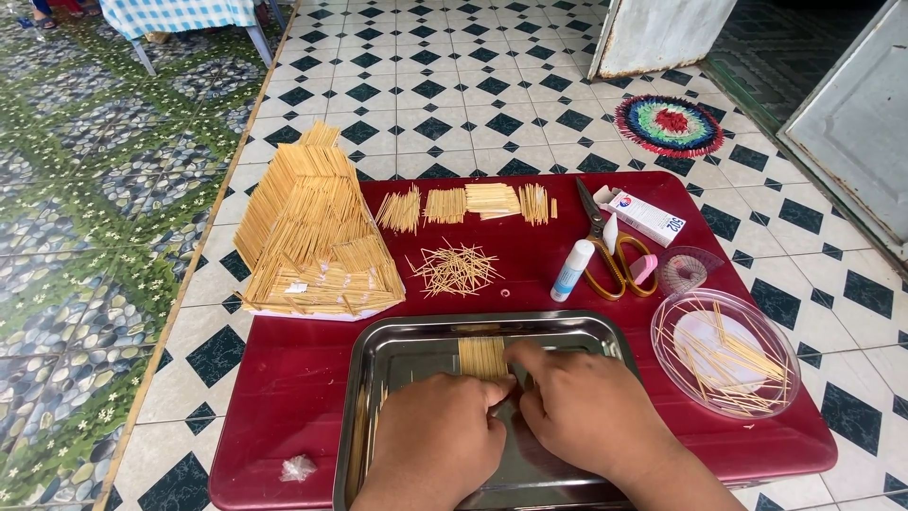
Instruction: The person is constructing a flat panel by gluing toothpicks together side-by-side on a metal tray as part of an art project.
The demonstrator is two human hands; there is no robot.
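While hands (511,416) press toothpicks (482,358), glue bottle (571,271) (scissors (610,251) beside) stands clear

Both hands (515,416) run off the bottom edge at the wrists, and they cover the lower end of the little toothpick panel (482,357) plus most of the middle of the steel tray (397,345), so you can't tell how the fingertips actually sit on the sticks or what's under the palms. The tray's near rim and the front edge of the red surface (284,378) get chopped off by the frame too. That whitish scrap (297,466) at the bottom left is too small to identify, and the blue checked cloth (180,14) up top is cut off.
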